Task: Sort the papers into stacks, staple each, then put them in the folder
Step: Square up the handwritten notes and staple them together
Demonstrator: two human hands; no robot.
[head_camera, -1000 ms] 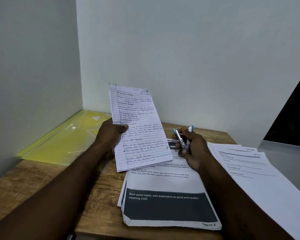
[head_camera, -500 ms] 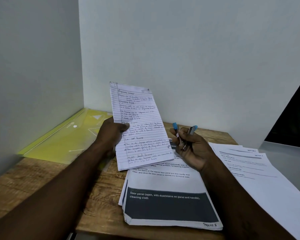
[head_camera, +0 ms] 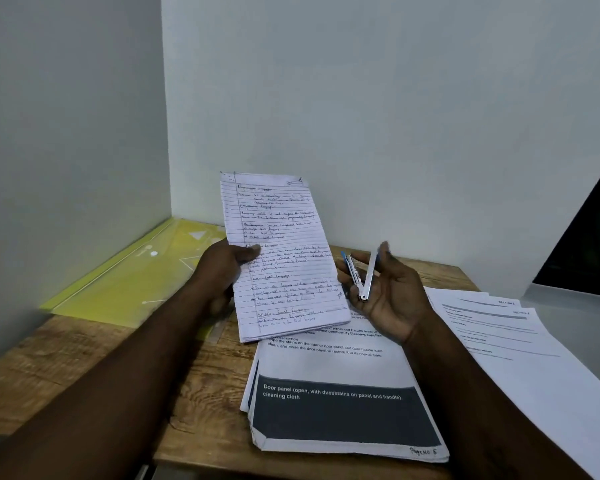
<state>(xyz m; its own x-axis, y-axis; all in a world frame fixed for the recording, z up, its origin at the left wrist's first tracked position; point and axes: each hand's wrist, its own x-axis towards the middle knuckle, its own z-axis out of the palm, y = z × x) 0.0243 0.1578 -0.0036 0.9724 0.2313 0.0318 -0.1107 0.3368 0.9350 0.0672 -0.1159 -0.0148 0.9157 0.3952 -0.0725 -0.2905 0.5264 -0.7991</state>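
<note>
Lined handwritten sheets (head_camera: 281,258) stand upright in the left hand (head_camera: 222,268), thumb & fingers pinching their left edge, above the wooden surface (head_camera: 84,358). The right hand (head_camera: 385,292), palm up, cradles a stapler (head_camera: 361,275) swung open in a V, fingers curled round it, just beside the sheets. No staple shows on that bundle, so stapling looks pending. Two printed stacks, front (head_camera: 336,410) & right (head_camera: 499,327), lie sorted on the surface; stapled or not, can't tell. The yellow folder (head_camera: 136,282) sits back left, no papers seen in it yet.

Dim, soft light — edges warped.
</note>
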